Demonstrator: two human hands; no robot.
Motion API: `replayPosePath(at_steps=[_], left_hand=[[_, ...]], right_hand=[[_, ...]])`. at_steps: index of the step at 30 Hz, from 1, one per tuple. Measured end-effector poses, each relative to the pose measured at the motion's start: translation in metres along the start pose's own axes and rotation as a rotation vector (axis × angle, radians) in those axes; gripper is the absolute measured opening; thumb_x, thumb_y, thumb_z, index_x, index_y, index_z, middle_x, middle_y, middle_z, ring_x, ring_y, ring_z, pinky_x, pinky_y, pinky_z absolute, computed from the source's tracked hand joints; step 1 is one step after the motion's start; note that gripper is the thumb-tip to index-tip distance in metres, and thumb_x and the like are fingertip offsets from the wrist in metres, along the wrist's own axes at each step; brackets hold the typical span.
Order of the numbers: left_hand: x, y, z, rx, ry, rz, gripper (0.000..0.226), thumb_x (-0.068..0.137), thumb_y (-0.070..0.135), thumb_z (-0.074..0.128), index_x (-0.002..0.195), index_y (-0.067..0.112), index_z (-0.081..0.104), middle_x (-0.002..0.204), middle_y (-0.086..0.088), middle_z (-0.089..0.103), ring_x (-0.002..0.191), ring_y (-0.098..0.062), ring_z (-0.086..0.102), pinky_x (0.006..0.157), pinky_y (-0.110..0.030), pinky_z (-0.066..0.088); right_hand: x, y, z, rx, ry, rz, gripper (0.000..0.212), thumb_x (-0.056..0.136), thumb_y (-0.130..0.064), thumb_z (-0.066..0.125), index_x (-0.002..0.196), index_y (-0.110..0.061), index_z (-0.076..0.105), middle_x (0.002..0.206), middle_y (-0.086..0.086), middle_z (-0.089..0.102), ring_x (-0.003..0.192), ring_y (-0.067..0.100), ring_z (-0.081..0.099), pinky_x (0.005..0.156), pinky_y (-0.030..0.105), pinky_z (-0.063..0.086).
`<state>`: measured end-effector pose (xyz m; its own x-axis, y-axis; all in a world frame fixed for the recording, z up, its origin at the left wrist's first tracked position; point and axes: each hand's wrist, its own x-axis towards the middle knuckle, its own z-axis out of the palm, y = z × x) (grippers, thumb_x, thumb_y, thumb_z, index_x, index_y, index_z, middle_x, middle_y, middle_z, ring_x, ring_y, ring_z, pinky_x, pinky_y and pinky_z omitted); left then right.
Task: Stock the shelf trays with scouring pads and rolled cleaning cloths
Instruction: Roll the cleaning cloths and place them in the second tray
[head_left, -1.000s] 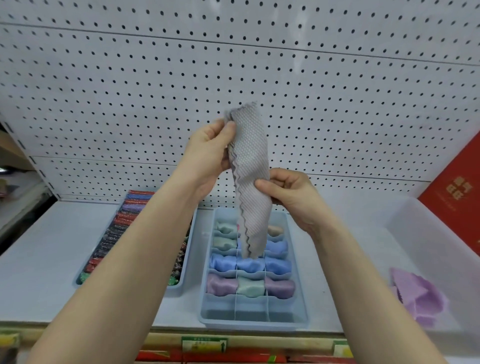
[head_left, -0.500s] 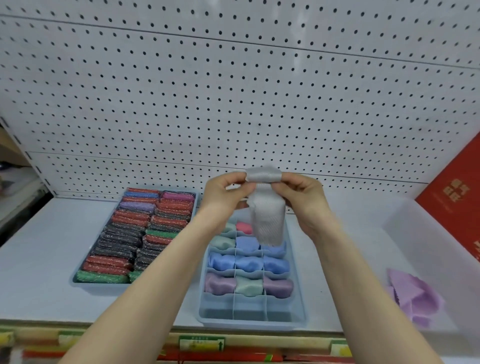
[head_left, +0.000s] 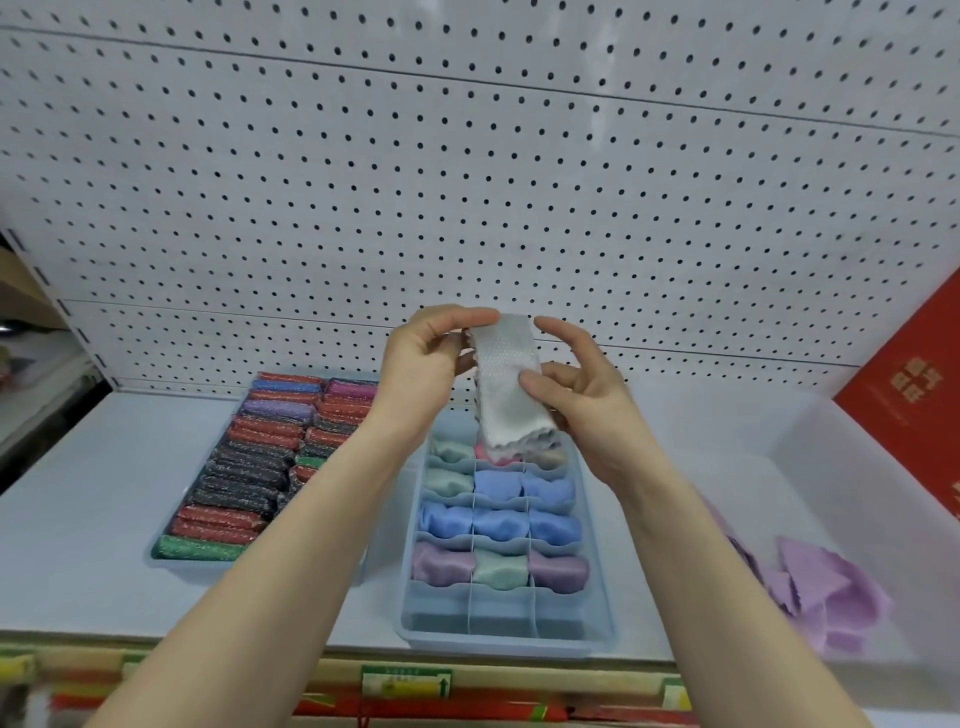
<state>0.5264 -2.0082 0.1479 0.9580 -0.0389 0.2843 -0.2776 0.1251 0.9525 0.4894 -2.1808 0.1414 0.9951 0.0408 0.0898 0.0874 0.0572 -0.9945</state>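
Pinching the folded grey textured cloth (head_left: 506, 387) between your left hand (head_left: 421, 364) and right hand (head_left: 582, 400), you hold it above the pale blue divided tray (head_left: 410, 623). Slack fingers would probably let it unfold before reaching the bare front compartments below your wrists.

Two bare forearms in view, no sleeves, no gloves. Left hand (head_left: 423, 358) and right hand (head_left: 589, 400): no rings, no watch, no bands on either wrist. Nails short, unpainted as far as visible. Arms slim, smooth, no marks or tattoos seen. Nothing worn anywhere in shot.
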Motion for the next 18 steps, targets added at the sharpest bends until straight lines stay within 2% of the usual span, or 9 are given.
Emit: replayPosePath(at_steps=[3,5,7,9,11,12,13,15,18], left_hand=[[-0.004,-0.01,-0.017,0.386,-0.194,0.106,0.067,0.08,-0.022,0.043,0.116,0.029,0.068,0.14,0.008,0.047,0.129,0.001,0.043,0.105,-0.014,0.038],[-0.012,-0.013,-0.018,0.495,-0.304,0.158,0.065,0.08,-0.015,0.055,0.123,0.033,0.064,0.144,0.018,0.043,0.135,0.006,0.035,0.108,-0.009,0.029],[-0.019,-0.016,-0.013,0.444,-0.293,0.169,0.054,0.082,-0.01,0.061,0.122,0.027,0.066,0.135,0.014,0.056,0.127,0.004,0.046,0.109,-0.017,0.035],[-0.022,-0.016,-0.008,0.317,-0.191,0.072,0.048,0.087,-0.009,0.056,0.112,0.029,0.069,0.112,0.013,0.071,0.109,-0.003,0.062,0.102,-0.032,0.047],[-0.022,-0.016,-0.007,0.203,-0.094,-0.048,0.041,0.092,-0.006,0.054,0.104,0.031,0.068,0.092,0.015,0.074,0.092,-0.004,0.067,0.093,-0.035,0.053],[-0.023,-0.016,-0.007,0.138,-0.086,-0.089,0.032,0.095,-0.002,0.054,0.107,0.025,0.066,0.086,0.012,0.074,0.086,-0.005,0.067,0.089,-0.035,0.054],[-0.024,-0.016,-0.007,0.082,-0.101,-0.121,0.024,0.097,0.002,0.053,0.111,0.019,0.063,0.081,0.008,0.073,0.082,-0.008,0.068,0.086,-0.036,0.056],[-0.025,-0.016,-0.009,0.059,-0.162,-0.175,0.017,0.1,0.011,0.05,0.115,0.013,0.057,0.082,0.001,0.073,0.079,-0.014,0.069,0.084,-0.041,0.056],[-0.025,-0.016,-0.009,0.127,-0.239,-0.224,0.016,0.102,0.019,0.047,0.11,0.02,0.06,0.087,0.004,0.072,0.082,-0.013,0.066,0.088,-0.046,0.054]], right_hand=[[0.007,-0.001,-0.001,0.05,0.076,0.042,0.022,0.088,-0.008,0.066,0.105,-0.021,0.069,0.086,0.019,0.059,0.072,0.03,0.045,0.058,0.029,0.037],[0.011,-0.004,0.0,0.106,0.109,0.108,0.018,0.092,-0.003,0.057,0.099,-0.012,0.071,0.085,0.018,0.063,0.069,0.029,0.049,0.056,0.026,0.044],[0.011,-0.01,0.002,0.244,0.071,0.194,0.026,0.095,0.007,0.045,0.107,0.0,0.067,0.089,0.017,0.069,0.07,0.022,0.064,0.06,0.021,0.055],[0.01,-0.012,-0.001,0.252,-0.011,0.218,0.03,0.094,0.009,0.044,0.117,0.005,0.063,0.098,0.019,0.071,0.08,0.019,0.069,0.069,0.022,0.058],[0.007,-0.01,-0.004,-0.005,-0.061,0.168,0.024,0.094,0.0,0.055,0.115,-0.004,0.068,0.085,0.015,0.068,0.07,0.014,0.063,0.057,0.021,0.052],[0.006,-0.009,-0.005,-0.172,-0.053,0.128,0.019,0.092,-0.008,0.062,0.109,-0.01,0.071,0.077,0.012,0.06,0.063,0.012,0.054,0.051,0.019,0.045],[0.006,-0.007,-0.005,-0.289,-0.033,0.096,0.014,0.09,-0.017,0.068,0.102,-0.014,0.074,0.075,0.01,0.053,0.061,0.013,0.046,0.049,0.017,0.038],[0.007,-0.006,-0.006,-0.341,-0.018,0.052,0.015,0.086,-0.028,0.073,0.091,-0.014,0.074,0.075,0.006,0.052,0.065,0.011,0.043,0.052,0.012,0.035],[0.008,-0.003,-0.007,-0.271,-0.044,0.043,0.019,0.089,-0.023,0.07,0.092,-0.005,0.071,0.075,0.0,0.062,0.066,0.007,0.05,0.057,0.018,0.04]])
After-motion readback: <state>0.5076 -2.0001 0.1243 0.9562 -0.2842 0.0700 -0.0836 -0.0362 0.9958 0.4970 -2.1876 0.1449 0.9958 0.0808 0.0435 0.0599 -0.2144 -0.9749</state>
